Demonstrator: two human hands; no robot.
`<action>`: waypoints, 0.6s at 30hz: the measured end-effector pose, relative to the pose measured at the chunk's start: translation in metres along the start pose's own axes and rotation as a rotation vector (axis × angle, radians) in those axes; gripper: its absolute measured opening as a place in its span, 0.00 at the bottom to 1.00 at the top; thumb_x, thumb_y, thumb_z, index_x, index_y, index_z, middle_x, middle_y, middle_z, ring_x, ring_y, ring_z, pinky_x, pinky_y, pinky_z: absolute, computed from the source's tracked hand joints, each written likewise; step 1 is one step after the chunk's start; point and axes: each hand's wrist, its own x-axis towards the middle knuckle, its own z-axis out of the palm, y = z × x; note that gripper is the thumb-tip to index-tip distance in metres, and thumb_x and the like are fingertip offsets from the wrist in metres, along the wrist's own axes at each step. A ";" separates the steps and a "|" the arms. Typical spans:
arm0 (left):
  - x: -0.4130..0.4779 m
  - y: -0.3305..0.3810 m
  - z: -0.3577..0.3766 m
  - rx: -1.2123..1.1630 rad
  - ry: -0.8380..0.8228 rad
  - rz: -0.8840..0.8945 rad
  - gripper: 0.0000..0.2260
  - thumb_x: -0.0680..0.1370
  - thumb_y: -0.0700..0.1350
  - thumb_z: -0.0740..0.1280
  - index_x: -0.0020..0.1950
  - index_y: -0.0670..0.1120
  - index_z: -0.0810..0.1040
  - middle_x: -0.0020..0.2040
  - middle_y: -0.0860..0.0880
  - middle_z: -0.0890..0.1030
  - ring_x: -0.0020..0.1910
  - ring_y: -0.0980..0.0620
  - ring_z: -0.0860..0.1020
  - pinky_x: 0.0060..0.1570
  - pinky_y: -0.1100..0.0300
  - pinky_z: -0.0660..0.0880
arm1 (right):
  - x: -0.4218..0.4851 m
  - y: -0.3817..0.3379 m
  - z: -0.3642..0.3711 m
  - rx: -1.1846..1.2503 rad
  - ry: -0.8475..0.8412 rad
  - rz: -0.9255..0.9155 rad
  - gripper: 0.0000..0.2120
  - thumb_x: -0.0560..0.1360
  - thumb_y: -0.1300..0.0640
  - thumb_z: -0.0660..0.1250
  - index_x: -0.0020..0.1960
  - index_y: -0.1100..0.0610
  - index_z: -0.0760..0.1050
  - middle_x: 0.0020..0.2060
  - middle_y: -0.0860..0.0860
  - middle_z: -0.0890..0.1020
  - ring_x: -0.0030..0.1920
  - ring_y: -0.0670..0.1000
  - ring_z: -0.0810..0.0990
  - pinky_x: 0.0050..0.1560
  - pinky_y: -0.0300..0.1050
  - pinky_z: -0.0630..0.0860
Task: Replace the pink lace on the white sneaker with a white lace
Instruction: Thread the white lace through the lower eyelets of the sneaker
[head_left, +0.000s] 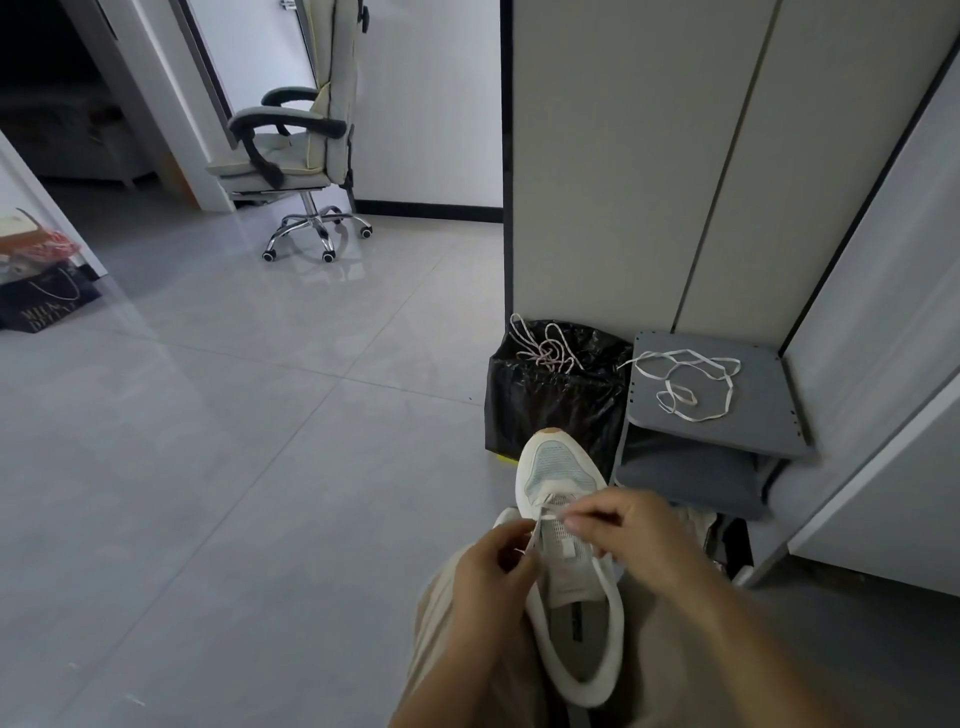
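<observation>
— Left hand (491, 571), right hand (634, 525)?
— Each pinching an end of white lace (545, 515) at lowest eyelets of white sneaker (558, 462), resting on lap.
— Progress?
— Seemingly early: pink lace (545, 348) already out, lying on black bag (550, 405); nearly all threading left.

Floor (234, 441): pale grey glossy tiles with thin dark joints.
- Office chair (296, 150), cream with dark armrests, on a chrome five-star base with castors, at the far side by the doorway.
- Dark paper bag (41, 301) with cord handles, far left edge, more bags stacked behind it.
- Tall light cabinet (623, 156), standing at right.
- Black bin bag (550, 400), just in front of the cabinet; a pink lace (545, 345) lies tangled across its top.
- Grey shelf (753, 410), touching the bin bag's right side; a white lace (685, 379) lies in loose loops on its top board.
- Lower tier (685, 478) of the shelf: a dark grey pad.
</observation>
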 end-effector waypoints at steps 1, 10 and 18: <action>0.001 -0.002 -0.001 -0.003 -0.013 -0.014 0.19 0.74 0.38 0.67 0.40 0.66 0.81 0.40 0.58 0.84 0.41 0.59 0.81 0.47 0.62 0.77 | 0.000 0.003 0.006 -0.086 -0.019 -0.009 0.07 0.71 0.59 0.71 0.43 0.46 0.82 0.35 0.41 0.82 0.36 0.38 0.79 0.40 0.30 0.73; 0.004 -0.004 -0.007 -0.140 -0.025 -0.154 0.18 0.74 0.34 0.64 0.40 0.57 0.85 0.42 0.52 0.85 0.47 0.49 0.82 0.55 0.49 0.77 | 0.010 0.004 0.028 -0.605 0.075 -0.061 0.09 0.76 0.54 0.62 0.45 0.53 0.80 0.45 0.47 0.76 0.47 0.50 0.76 0.45 0.43 0.73; 0.003 -0.004 -0.006 -0.116 -0.031 -0.129 0.16 0.75 0.36 0.65 0.43 0.57 0.83 0.42 0.56 0.85 0.45 0.56 0.81 0.48 0.60 0.77 | 0.014 0.009 0.029 -0.528 0.078 -0.093 0.08 0.75 0.55 0.63 0.44 0.55 0.80 0.41 0.46 0.75 0.43 0.48 0.76 0.39 0.36 0.68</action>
